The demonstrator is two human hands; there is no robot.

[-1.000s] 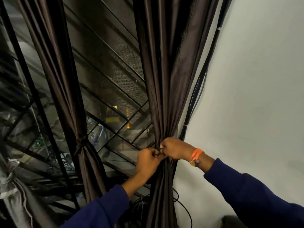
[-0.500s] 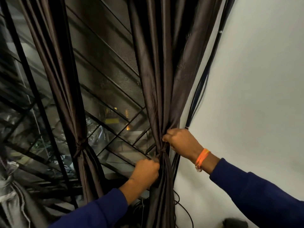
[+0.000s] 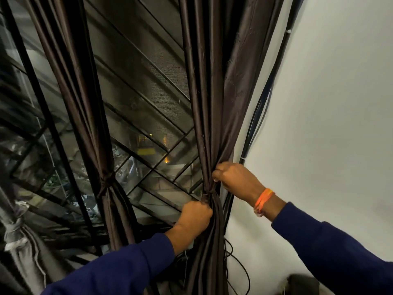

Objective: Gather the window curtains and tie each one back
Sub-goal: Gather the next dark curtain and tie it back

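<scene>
Two dark brown curtains hang in front of a barred window. The right curtain (image 3: 209, 99) is bunched and cinched by a knot (image 3: 208, 193) at its waist. My left hand (image 3: 196, 216) grips the gathered cloth just below the knot. Just above the knot, the fingers of my right hand (image 3: 232, 177), which wears an orange wristband, curl round the folds. The left curtain (image 3: 78, 86) hangs apart, gathered with its own tie (image 3: 105, 182).
A white wall (image 3: 331, 107) stands close on the right, with black cables (image 3: 258, 116) running down beside the curtain and looping near the floor. Window bars and mesh (image 3: 138, 67) lie behind. A grey tied curtain (image 3: 18, 228) hangs at the far left.
My hands have drawn apart: the right rose above the knot, the left dropped below it. The knot now shows between them.
</scene>
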